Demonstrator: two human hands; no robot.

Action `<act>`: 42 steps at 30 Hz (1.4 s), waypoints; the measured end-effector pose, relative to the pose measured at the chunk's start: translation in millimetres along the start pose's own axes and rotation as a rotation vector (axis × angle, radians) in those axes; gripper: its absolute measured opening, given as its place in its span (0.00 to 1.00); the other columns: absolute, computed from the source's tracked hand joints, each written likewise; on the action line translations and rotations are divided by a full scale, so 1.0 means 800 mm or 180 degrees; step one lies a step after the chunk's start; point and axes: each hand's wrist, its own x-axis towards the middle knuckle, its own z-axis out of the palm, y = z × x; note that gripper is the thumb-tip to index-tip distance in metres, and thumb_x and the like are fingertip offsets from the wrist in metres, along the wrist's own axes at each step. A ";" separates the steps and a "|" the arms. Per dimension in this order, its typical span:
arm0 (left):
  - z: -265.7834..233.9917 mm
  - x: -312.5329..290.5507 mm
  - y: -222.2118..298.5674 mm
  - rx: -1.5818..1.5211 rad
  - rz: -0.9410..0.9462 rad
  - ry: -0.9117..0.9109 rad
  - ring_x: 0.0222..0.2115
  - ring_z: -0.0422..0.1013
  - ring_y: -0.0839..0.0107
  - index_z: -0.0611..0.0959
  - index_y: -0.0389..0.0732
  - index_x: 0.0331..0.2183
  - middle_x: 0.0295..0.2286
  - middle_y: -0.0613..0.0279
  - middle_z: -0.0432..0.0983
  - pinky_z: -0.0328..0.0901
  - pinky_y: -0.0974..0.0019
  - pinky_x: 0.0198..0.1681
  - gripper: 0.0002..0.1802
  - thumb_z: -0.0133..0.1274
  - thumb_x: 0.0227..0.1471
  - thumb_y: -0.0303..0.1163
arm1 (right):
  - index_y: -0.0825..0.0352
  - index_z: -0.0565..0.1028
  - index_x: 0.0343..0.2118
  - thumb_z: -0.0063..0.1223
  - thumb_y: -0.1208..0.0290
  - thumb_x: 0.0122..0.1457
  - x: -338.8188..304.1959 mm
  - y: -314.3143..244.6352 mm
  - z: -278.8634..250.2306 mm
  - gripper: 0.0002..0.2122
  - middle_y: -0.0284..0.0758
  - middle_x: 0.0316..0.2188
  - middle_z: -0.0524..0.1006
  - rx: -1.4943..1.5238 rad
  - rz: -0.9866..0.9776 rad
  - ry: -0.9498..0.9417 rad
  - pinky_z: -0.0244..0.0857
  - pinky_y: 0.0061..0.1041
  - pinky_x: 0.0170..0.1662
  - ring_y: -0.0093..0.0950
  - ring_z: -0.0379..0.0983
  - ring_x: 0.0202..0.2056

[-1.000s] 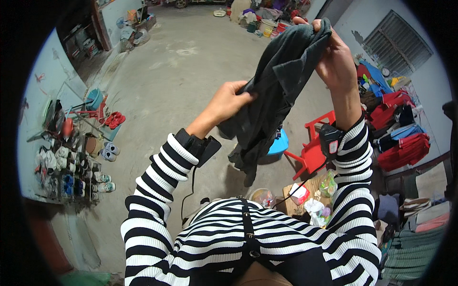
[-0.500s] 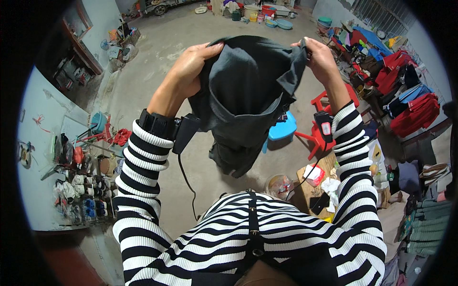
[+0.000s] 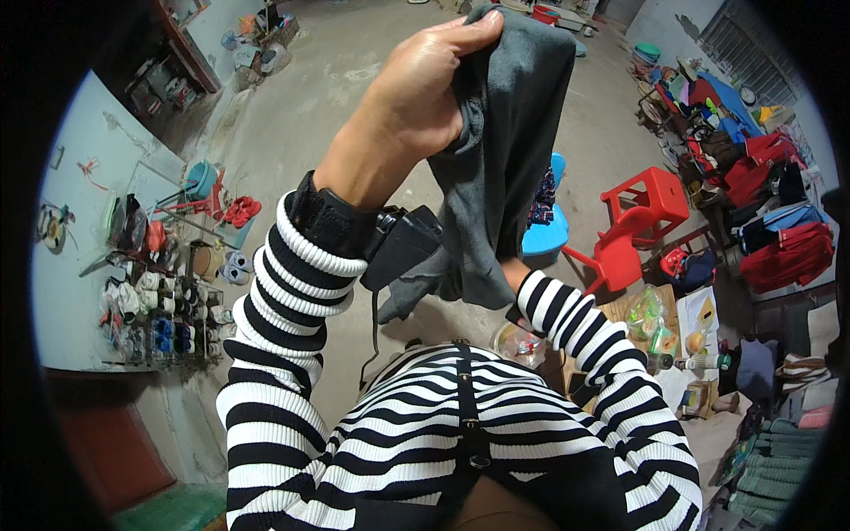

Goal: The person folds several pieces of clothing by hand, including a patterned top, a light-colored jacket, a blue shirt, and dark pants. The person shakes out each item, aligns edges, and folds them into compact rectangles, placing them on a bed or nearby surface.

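Note:
A dark grey garment (image 3: 505,168), which looks like a pair of trousers, hangs in long folds in front of me. My left hand (image 3: 421,93) is raised high and closed on its upper edge, with the thumb pressed on top of the cloth. Below, my right hand (image 3: 513,271) reaches behind the hanging cloth. Only a bit near the wrist shows, so its fingers are hidden. A black device (image 3: 403,248) is strapped to my left wrist.
Beyond the garment stands a blue stool (image 3: 546,235) with dark patterned cloth on it. A red chair (image 3: 615,257) and a red stool (image 3: 660,205) are to the right. A cluttered wooden table (image 3: 620,308) is close on my right. Shoes fill a rack (image 3: 164,329) at left; clothes (image 3: 788,257) line the right wall.
My right hand has left the garment's upper edge and moved down behind the cloth. My left hand has risen. The opening spread between both hands has collapsed into hanging folds.

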 end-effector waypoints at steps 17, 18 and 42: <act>-0.122 -0.034 -0.014 -0.0908 -0.0521 0.0088 0.32 0.76 0.64 0.76 0.34 0.38 0.34 0.52 0.77 0.72 0.60 0.39 0.16 0.44 0.58 0.37 | 0.75 0.69 0.47 0.49 0.70 0.54 -0.036 0.036 0.019 0.19 0.42 0.43 0.74 0.1899 0.0273 0.0139 0.58 0.28 0.52 0.33 0.70 0.44; -0.176 -0.047 -0.020 -0.0851 -0.0601 0.0532 0.33 0.75 0.64 0.76 0.33 0.37 0.35 0.52 0.76 0.72 0.60 0.40 0.15 0.43 0.58 0.36 | 0.75 0.68 0.48 0.50 0.67 0.55 -0.041 0.006 0.013 0.21 0.39 0.44 0.73 0.1918 -0.0562 0.0851 0.59 0.27 0.51 0.28 0.67 0.46; -0.213 -0.244 -0.225 0.4416 -0.0262 0.1109 0.27 0.70 0.46 0.73 0.42 0.32 0.23 0.46 0.73 0.63 0.50 0.27 0.11 0.54 0.47 0.35 | 0.71 0.67 0.47 0.31 0.63 0.64 -0.062 -0.072 -0.089 0.18 0.45 0.46 0.71 0.5069 0.0720 0.1867 0.60 0.52 0.51 0.42 0.68 0.49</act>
